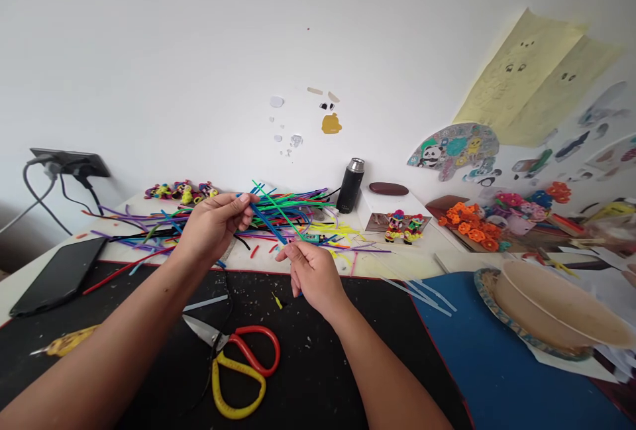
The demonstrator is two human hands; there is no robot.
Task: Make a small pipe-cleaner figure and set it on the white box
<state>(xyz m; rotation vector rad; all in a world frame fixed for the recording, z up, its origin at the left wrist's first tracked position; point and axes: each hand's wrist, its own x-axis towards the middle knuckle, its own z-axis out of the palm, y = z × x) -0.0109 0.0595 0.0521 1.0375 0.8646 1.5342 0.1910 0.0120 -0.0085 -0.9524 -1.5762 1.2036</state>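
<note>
Several blue pipe cleaners (269, 225) stretch between my two hands, above the dark mat. My left hand (222, 216) pinches their upper end between thumb and fingers. Lower and to the right, my right hand (312, 271) is closed on their other end. Behind the hands lies a heap of coloured pipe cleaners (163, 219) in purple, green, blue and other colours; a green strand crosses behind the blue ones. Open-bladed scissors (238, 350) with one red and one yellow handle rest on the mat below the hands.
A phone (58, 276) lies at the left. Beyond the hands stand a black flask (350, 186), a white box (377, 203) and small colourful figures (405, 226). Clear glue sticks (422, 296) and a round bowl (561, 297) are on the right. Orange flowers (470, 221) stand behind the bowl.
</note>
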